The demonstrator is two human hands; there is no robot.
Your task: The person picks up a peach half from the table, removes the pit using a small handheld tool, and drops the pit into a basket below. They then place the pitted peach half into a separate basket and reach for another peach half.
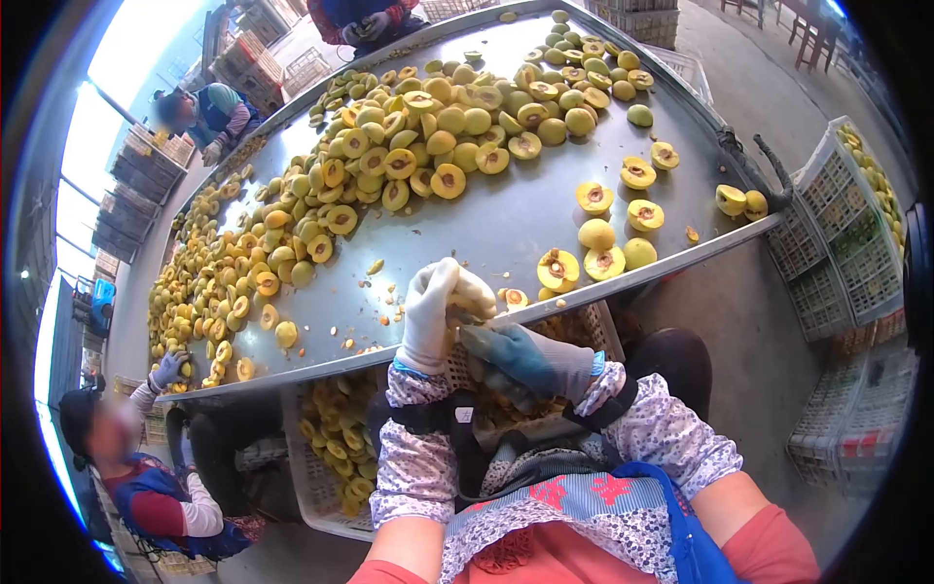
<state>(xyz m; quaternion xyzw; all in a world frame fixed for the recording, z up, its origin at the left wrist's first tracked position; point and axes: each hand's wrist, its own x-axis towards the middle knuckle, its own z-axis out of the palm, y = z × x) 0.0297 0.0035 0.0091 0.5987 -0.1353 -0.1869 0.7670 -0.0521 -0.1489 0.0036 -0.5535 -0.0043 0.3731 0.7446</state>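
Observation:
My left hand (440, 310), in a white glove with stained fingertips, is raised at the near edge of the metal table (477, 229). Its fingers are curled, and whatever they grip is hidden. Just to the right, my right hand (525, 358) wears a blue-grey glove, closed with its fingertips close against the left hand; its contents cannot be made out. A halved stone fruit (513, 298) lies on the table beside my hands. Farther right sit several yellow-green halves (605, 262), some showing brown pits. A large heap of halved fruit (418, 136) covers the table's middle and left.
Below the table, a white plastic crate (336, 516) holds fruit halves. Stacked crates (846, 234) stand at the right. A co-worker (161, 487) sits at lower left, a gloved hand at the table; other people work along the far side. A dark hooked object (773, 170) lies at the right corner.

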